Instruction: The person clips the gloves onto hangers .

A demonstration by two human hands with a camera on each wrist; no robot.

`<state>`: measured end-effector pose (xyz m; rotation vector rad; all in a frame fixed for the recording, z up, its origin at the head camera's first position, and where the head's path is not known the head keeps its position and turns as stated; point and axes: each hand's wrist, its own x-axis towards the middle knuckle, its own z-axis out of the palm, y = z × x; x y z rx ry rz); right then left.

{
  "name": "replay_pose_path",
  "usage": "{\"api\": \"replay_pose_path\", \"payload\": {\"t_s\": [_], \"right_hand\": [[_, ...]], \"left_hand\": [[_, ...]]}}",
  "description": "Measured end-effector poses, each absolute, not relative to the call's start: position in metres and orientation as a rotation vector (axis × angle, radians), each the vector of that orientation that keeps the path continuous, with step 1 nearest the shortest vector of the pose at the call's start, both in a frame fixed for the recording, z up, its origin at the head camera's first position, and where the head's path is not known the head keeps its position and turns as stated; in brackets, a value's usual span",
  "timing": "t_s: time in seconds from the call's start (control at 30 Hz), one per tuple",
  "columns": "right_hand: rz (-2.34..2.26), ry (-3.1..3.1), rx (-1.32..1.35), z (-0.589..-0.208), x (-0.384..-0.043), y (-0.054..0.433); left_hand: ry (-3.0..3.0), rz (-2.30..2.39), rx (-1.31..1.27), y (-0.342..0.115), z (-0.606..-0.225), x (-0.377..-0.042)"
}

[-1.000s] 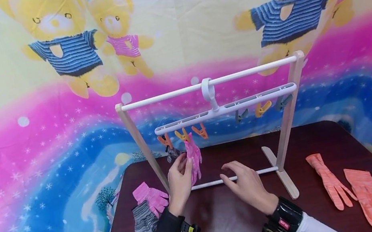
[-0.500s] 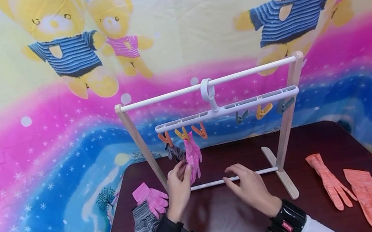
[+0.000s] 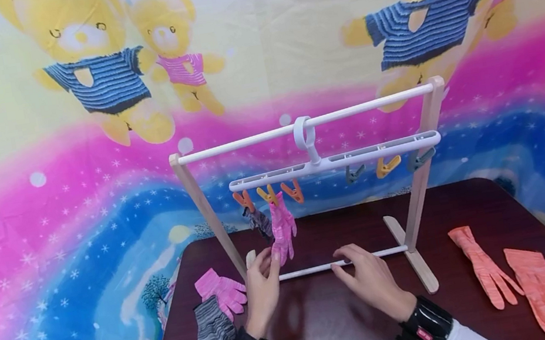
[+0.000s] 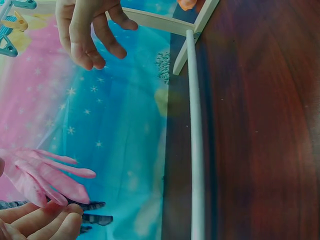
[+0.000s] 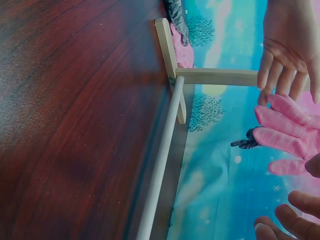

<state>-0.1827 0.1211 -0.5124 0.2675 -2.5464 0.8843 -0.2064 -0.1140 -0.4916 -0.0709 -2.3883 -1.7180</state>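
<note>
A pink glove (image 3: 283,227) hangs fingers down from a yellow clip (image 3: 268,194) on the white hanger (image 3: 315,166). Behind it, to the left, a dark grey glove (image 3: 259,222) hangs from an orange clip (image 3: 243,200). My left hand (image 3: 263,287) is at the lower left edge of the pink glove. Its relaxed fingers touch the glove's fingers, as the left wrist view also shows. My right hand (image 3: 372,276) hovers to the right in front of the stand's lower bar, fingers loosely bent and holding nothing.
A wooden stand (image 3: 418,194) with a white top rod (image 3: 369,103) carries the hanger. On the table's left lie a pink glove (image 3: 222,291) and a grey striped glove (image 3: 214,334); two orange gloves (image 3: 487,267) lie right. Several other clips (image 3: 388,166) hang without gloves.
My left hand has moved down along the pink glove, from its middle to its finger ends. The hanger's right end has dipped slightly. My right hand has shifted a little right.
</note>
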Motion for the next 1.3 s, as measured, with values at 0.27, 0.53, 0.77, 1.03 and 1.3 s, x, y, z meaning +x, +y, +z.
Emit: {"api": "replay_pose_path", "payload": {"t_s": [0.27, 0.53, 0.77, 1.03, 1.3], "right_hand": [[0.882, -2.567, 0.26, -0.514, -0.181, 0.122], [0.88, -2.606, 0.25, -0.518, -0.179, 0.123], [0.871, -2.634, 0.243, -0.522, -0.177, 0.124], [0.853, -2.657, 0.227, -0.528, -0.174, 0.125], [0.865, -2.699, 0.206, -0.536, -0.169, 0.126]], "left_hand": [[-2.404, -1.72, 0.008, -0.116, -0.501, -0.198], [-2.432, -1.679, 0.012, -0.117, -0.51, -0.191], [-2.44, -1.665, 0.022, -0.118, -0.521, -0.186], [-2.505, -1.627, 0.05, -0.119, -0.537, -0.178], [-2.569, -1.628, 0.077, -0.12, -0.55, -0.168]]}}
